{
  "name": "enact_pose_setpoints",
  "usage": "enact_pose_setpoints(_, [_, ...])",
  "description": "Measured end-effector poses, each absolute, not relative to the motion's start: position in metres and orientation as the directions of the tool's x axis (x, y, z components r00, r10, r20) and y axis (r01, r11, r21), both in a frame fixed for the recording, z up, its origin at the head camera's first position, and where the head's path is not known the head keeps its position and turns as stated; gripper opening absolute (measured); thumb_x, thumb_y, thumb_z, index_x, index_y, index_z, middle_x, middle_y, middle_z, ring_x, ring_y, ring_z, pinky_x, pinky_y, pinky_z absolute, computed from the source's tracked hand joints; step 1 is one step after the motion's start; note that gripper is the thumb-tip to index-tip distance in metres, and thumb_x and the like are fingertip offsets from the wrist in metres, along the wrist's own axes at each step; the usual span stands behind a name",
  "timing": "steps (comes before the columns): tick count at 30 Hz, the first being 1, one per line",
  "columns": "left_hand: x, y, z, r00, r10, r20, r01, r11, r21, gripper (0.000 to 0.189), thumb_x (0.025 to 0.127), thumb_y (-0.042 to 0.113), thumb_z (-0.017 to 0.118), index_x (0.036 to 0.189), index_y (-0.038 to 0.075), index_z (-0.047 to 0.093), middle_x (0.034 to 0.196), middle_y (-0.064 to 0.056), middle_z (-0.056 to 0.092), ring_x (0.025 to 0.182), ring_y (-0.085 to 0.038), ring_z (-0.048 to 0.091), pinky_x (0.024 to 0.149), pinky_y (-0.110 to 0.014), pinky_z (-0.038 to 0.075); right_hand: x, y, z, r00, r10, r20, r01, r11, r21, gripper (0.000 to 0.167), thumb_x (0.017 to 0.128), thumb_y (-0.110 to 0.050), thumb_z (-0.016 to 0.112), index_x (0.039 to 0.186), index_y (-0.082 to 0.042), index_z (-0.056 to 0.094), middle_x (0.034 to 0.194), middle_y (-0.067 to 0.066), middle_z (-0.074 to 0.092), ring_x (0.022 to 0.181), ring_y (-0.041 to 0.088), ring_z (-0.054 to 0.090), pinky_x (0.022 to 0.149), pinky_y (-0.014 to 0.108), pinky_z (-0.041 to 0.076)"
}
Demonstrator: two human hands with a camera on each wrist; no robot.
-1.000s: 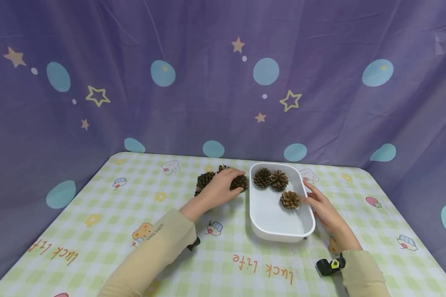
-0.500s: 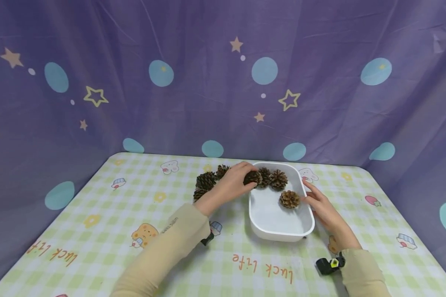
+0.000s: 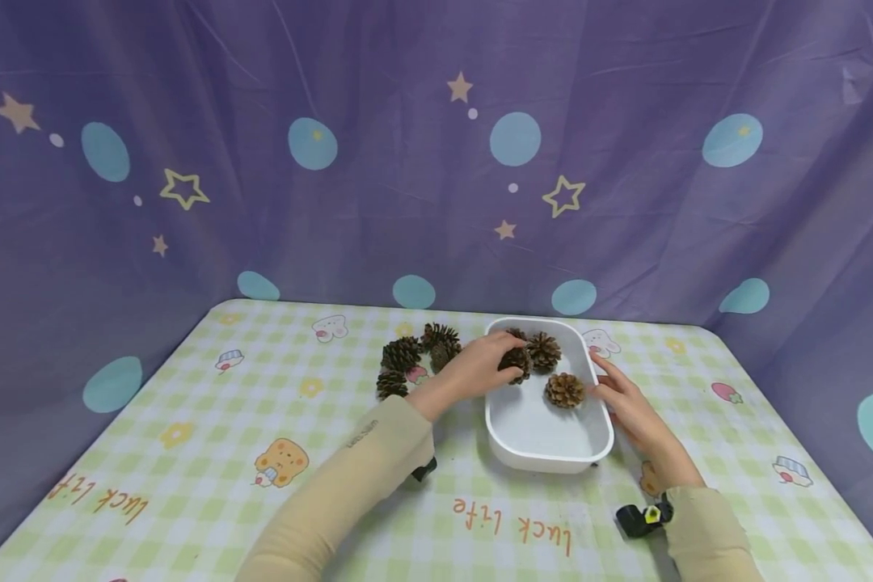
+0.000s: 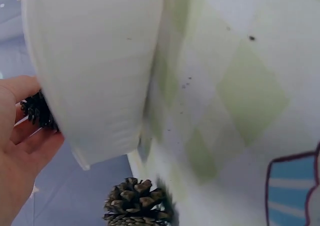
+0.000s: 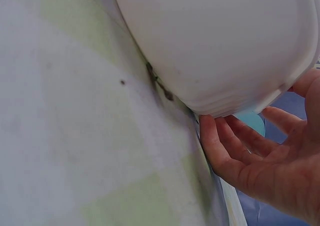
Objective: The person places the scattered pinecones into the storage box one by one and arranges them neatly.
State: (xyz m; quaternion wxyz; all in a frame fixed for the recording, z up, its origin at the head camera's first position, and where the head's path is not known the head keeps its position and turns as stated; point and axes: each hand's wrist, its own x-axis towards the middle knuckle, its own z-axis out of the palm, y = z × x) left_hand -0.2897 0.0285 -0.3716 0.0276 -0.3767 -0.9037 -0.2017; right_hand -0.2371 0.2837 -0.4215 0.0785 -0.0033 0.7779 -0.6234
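Note:
My left hand (image 3: 480, 368) holds a dark brown pine cone (image 3: 518, 368) over the inside of a white rectangular box (image 3: 541, 436), near its far left part. In the left wrist view that pine cone (image 4: 37, 111) sits between thumb and fingers, partly hidden behind the box wall. Two brown pine cones lie in full sight inside the box, one at the back (image 3: 544, 352) and one near the right wall (image 3: 565, 390); another is mostly covered by the left hand. My right hand (image 3: 629, 404) grips the box's right side, thumb over the rim and fingers against the outer wall (image 5: 200, 46).
Several pine cones (image 3: 402, 353) stand grouped on the checked tablecloth (image 3: 349, 501), left of the box. A small dark twig-like bit (image 5: 160, 84) lies by the box's base. Behind the table hangs a purple curtain (image 3: 378, 202).
My left hand has moved right from the group on the table, carrying a pine cone over the left rim into the box. The right hand keeps its place on the box.

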Motion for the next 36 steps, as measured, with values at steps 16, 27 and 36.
enact_pose_setpoints(16, [-0.297,0.041,-0.387,-0.707,0.697,0.122,0.699,0.660,0.275,0.042,0.090,0.029,0.057,0.129,0.013,0.050,0.130,-0.005,0.051,0.114,-0.017,0.052,0.095,-0.026,0.044,-0.239,0.283,-0.423,-0.988,-0.095,-0.126,0.103,0.216,-0.971,0.068,0.092,-0.017,0.048,0.148,-0.021,0.009,0.140,0.027,0.028,0.124,0.040,0.035,0.086,0.044,0.048])
enact_pose_setpoints(27, [-0.296,0.044,-0.388,-0.713,0.694,0.104,0.695,0.677,0.242,0.042,0.091,0.029,0.056,0.128,0.011,0.052,0.130,-0.005,0.051,0.116,-0.017,0.051,0.098,-0.025,0.042,-0.238,0.283,-0.422,-0.988,-0.098,-0.121,0.098,0.214,-0.972,0.067,0.093,-0.017,0.047,0.148,-0.020,0.009,0.140,0.027,0.028,0.123,0.039,0.036,0.086,0.043,0.048])
enact_pose_setpoints(36, [-0.295,0.046,-0.389,-0.720,0.689,0.084,0.686,0.689,0.234,0.042,0.091,0.028,0.056,0.128,0.009,0.052,0.128,-0.006,0.052,0.115,-0.017,0.051,0.096,-0.025,0.043,-0.239,0.283,-0.424,-0.987,-0.085,-0.138,0.117,0.218,-0.969,0.067,0.092,-0.016,0.047,0.148,-0.021,0.010,0.140,0.027,0.028,0.124,0.041,0.035,0.086,0.044,0.048])
